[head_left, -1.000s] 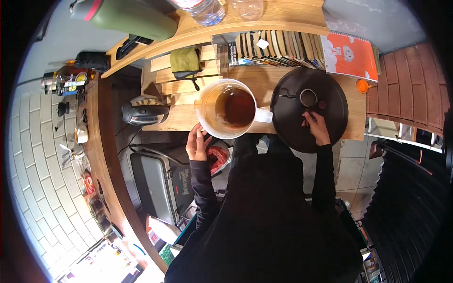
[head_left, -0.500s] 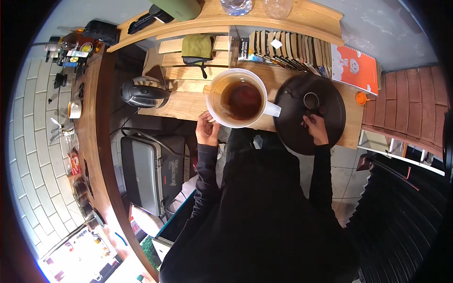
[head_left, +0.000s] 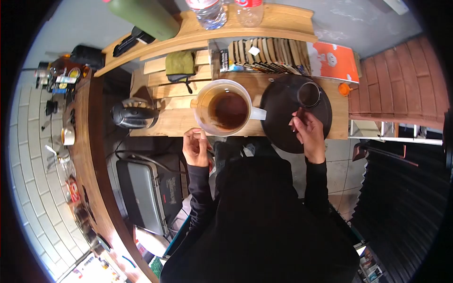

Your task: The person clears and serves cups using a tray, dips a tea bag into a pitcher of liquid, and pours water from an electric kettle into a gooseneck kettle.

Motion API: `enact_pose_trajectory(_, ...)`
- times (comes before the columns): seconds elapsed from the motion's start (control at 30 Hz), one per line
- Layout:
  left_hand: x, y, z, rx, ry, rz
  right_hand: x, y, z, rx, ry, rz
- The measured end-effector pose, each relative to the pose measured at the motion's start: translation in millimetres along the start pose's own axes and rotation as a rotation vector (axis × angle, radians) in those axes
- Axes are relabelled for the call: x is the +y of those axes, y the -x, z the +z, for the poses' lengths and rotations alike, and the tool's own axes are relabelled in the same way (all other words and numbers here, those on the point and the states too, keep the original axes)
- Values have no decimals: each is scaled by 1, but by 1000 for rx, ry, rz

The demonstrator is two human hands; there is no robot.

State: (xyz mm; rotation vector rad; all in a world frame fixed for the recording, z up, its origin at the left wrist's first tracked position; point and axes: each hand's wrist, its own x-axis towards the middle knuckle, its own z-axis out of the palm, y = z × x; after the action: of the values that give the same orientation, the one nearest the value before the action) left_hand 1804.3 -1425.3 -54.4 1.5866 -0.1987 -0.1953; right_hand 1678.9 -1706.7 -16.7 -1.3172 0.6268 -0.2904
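A large translucent plastic jug (head_left: 200, 96) with brown liquid inside stands at the table's front edge, its handle pointing right. Just below the jug's left rim is my left hand (head_left: 195, 148), fingers curled in toward the thumb; whether anything is between them is hidden. My right hand (head_left: 310, 134) is over a round dark tray (head_left: 278, 127), with thumb and fingers pinched on the dark handle of what looks like a small round strainer (head_left: 309, 95). The strainer's ring is above the tray's right half.
Books (head_left: 269, 54) and an orange notebook (head_left: 332, 61) line the back. An electric kettle (head_left: 132, 113) and a green pouch (head_left: 180, 65) are left. Bottles stand on the shelf (head_left: 264, 28). A small orange item (head_left: 344, 89) is right of the tray. A hard case (head_left: 146, 188) is below left.
The view has shifted, so the table appears lower and further left. My right hand and the strainer are closer to the camera. My left hand has moved slightly down from the jug's rim.
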Motion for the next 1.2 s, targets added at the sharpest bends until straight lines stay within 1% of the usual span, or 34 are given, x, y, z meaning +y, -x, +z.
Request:
enact_pose_trajectory(0.03,12,1,6,-65,-21,7,-9,8,9,19,5,-14)
enact_pose_trajectory(0.1,37,5,21,-152,42,-6,-26,21,30,-3,5,-90)
enact_pose_trajectory(0.17,56,9,24,-306,59,-55,-40,32,55,-13,1,-113)
enact_pose_trajectory(0.23,70,10,19,-446,86,17,-48,41,85,-129,52,-142)
enact_pose_trajectory(0.27,74,10,13,-470,151,31,-45,43,103,-189,-18,-215)
enact_pose_trajectory(0.3,78,9,5,-493,151,50,-47,48,120,-265,-1,-211)
enact_pose_trajectory(0.33,82,10,-4,-488,196,69,-45,52,142,-294,-25,-232)
enact_pose_trajectory(0.37,84,12,-16,-478,241,87,-40,56,163,-329,-47,-247)
enact_pose_trajectory(0.4,83,15,-32,-441,245,95,-32,60,179,-420,-28,-224)
enact_pose_trajectory(0.47,70,20,-68,-404,135,104,-21,70,220,-512,-64,-184)
enact_pose_trajectory(0.5,62,21,-85,-412,209,120,-16,77,239,-549,-100,-142)
enact_pose_trajectory(0.57,50,30,-116,-307,310,-55,3,85,269,-611,-77,-136)
enact_pose_trajectory(0.6,39,34,-134,-266,306,-49,13,87,279,-666,2,-89)
enact_pose_trajectory(0.63,29,36,-151,-270,357,-101,24,88,291,-717,84,-46)
enact_pose_trajectory(0.67,20,39,-167,-277,413,-152,36,93,306,-710,85,-76)
enact_pose_trajectory(0.7,22,43,-180,-246,417,-146,45,96,318,-740,93,-71)
enact_pose_trajectory(0.77,26,49,-201,-209,599,-226,60,101,339,-793,185,79)
enact_pose_trajectory(0.8,18,51,-213,-189,579,-209,69,105,352,-804,211,25)
enact_pose_trajectory(0.83,12,53,-226,-168,583,-201,76,107,363,-815,201,56)
enact_pose_trajectory(0.9,5,57,-252,-222,565,-281,82,115,383,-807,146,201)
enact_pose_trajectory(0.97,-11,59,-272,-212,517,-299,104,121,395,-845,119,201)
enact_pose_trajectory(1.03,-35,61,-283,19,279,-134,119,113,405,-878,94,191)
enact_pose_trajectory(1.07,-44,65,-293,54,190,-182,121,106,405,-912,168,156)
enact_pose_trajectory(1.1,-43,68,-299,61,192,-179,124,96,403,-944,243,122)
enact_pose_trajectory(1.13,-42,71,-304,124,252,-269,125,79,404,-884,313,112)
enact_pose_trajectory(1.17,-41,74,-307,187,311,-360,126,61,405,-794,258,28)
enact_pose_trajectory(1.2,-40,75,-307,278,433,-481,127,40,410,-701,315,-167)
